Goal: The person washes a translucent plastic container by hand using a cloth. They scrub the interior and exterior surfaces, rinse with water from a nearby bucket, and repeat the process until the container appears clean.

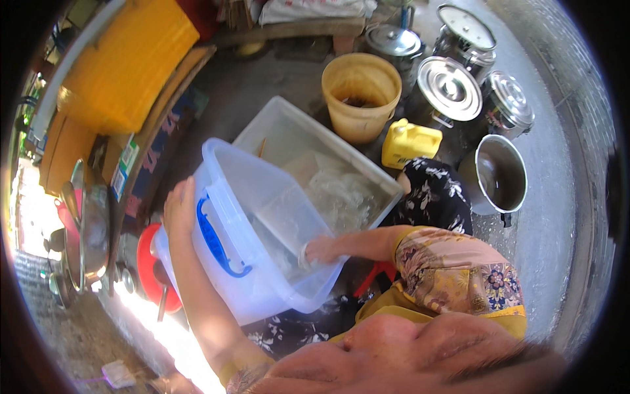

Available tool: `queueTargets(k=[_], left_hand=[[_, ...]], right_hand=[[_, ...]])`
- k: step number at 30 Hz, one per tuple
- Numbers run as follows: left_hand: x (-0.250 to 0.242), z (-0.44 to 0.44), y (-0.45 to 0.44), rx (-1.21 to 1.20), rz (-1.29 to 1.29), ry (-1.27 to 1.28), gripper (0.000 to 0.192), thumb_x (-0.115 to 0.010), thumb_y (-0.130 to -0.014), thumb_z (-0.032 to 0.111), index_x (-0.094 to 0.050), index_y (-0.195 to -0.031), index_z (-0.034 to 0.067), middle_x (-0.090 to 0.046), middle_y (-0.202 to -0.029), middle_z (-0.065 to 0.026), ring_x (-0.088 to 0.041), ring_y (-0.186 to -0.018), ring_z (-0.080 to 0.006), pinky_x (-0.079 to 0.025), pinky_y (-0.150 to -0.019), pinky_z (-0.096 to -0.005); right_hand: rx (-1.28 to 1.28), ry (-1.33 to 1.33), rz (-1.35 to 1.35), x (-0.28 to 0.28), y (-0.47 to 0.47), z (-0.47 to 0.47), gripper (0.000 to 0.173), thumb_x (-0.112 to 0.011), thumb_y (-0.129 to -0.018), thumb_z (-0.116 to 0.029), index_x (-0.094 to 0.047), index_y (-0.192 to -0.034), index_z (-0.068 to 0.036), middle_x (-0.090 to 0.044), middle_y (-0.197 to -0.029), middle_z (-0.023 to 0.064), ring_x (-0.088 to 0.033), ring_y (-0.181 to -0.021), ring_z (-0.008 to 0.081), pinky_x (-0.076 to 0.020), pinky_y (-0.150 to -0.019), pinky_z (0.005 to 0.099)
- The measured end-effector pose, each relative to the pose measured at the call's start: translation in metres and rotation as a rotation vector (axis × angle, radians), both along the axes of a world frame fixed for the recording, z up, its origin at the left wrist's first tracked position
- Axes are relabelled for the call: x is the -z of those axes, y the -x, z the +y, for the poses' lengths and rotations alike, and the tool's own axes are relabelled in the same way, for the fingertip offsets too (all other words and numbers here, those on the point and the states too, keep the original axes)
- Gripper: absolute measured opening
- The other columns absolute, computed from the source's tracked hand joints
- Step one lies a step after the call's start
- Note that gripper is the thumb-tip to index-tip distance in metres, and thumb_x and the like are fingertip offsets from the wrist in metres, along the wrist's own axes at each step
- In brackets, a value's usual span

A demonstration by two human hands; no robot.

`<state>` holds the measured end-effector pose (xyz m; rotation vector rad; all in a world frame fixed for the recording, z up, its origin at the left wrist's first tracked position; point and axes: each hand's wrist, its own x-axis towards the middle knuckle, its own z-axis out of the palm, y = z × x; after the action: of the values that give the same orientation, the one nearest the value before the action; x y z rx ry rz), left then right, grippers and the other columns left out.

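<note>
A translucent plastic storage tub (231, 290) with a blue handle (214, 241) is tilted on its side over my lap, its mouth turned to the right. My left hand (180, 204) grips the tub's outer wall at the upper left. Inside the mouth, my right hand (322, 250) holds a whitish cloth or scrubbing pad (303, 256) against the inner wall. Behind the tub, a larger shallow plastic bin (339, 143) on the floor contains water and some clear, crumpled-looking material (339, 189), which I cannot identify.
Beyond the bin stand a beige bucket (362, 98) with brown liquid and a yellow jug (411, 143). Lidded steel pots (449, 88) and an uncovered metal pot (499, 172) are at the right. A red basin (147, 256) lies left of the tub, near a wooden-edged shelf (147, 138).
</note>
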<state>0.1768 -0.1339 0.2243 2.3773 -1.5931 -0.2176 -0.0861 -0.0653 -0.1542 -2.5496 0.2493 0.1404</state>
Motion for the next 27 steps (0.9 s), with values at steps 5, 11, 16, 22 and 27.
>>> queueTargets(k=[5,11,16,22,27], left_hand=[[-0.001,0.005,-0.002,-0.012,-0.014,-0.007,0.069,-0.03,-0.091,0.069,-0.059,-0.131,0.021,-0.054,-0.136,-0.0123,-0.044,-0.131,-0.0323,-0.022,-0.109,-0.0603],[-0.005,0.015,0.001,-0.062,-0.02,-0.005,0.069,-0.03,-0.091,0.069,-0.059,-0.131,0.021,-0.054,-0.137,-0.0118,-0.043,-0.133,-0.0319,-0.021,-0.11,-0.0609],[-0.013,0.024,0.007,-0.06,-0.002,-0.032,0.069,-0.031,-0.09,0.07,-0.059,-0.131,0.022,-0.053,-0.138,-0.0118,-0.043,-0.133,-0.0315,-0.021,-0.11,-0.0602],[-0.016,0.031,0.015,-0.059,0.012,-0.03,0.07,-0.031,-0.09,0.07,-0.059,-0.131,0.021,-0.052,-0.139,-0.0116,-0.042,-0.134,-0.0319,-0.02,-0.111,-0.06],[-0.021,0.03,0.025,-0.059,-0.003,-0.043,0.07,-0.03,-0.091,0.07,-0.059,-0.131,0.021,-0.053,-0.139,-0.0115,-0.043,-0.133,-0.0321,-0.021,-0.111,-0.06]], right_hand=[[0.259,-0.596,0.136,-0.038,-0.009,0.005,0.05,-0.05,-0.085,-0.021,-0.052,-0.135,-0.016,-0.059,-0.127,0.0154,-0.054,-0.119,0.0292,-0.043,-0.099,0.0429],[0.163,-0.943,-0.049,-0.114,-0.028,0.021,0.052,-0.049,-0.09,-0.025,-0.046,-0.14,-0.01,-0.057,-0.13,0.0179,-0.053,-0.119,0.0271,-0.0405,-0.102,0.0401],[0.059,-0.711,0.105,-0.083,-0.028,0.028,0.052,-0.048,-0.091,-0.023,-0.045,-0.141,-0.009,-0.055,-0.133,0.0183,-0.052,-0.121,0.0298,-0.0395,-0.102,0.0422],[0.159,-0.024,0.364,-0.022,0.014,0.023,0.054,-0.06,-0.085,-0.034,-0.052,-0.137,-0.026,-0.049,-0.136,0.016,-0.044,-0.128,0.0358,-0.0393,-0.103,0.0468],[0.029,-0.069,0.247,0.002,0.026,0.007,0.056,-0.062,-0.081,-0.029,-0.054,-0.136,-0.029,-0.037,-0.147,0.015,-0.037,-0.133,0.0366,-0.0335,-0.107,0.0481]])
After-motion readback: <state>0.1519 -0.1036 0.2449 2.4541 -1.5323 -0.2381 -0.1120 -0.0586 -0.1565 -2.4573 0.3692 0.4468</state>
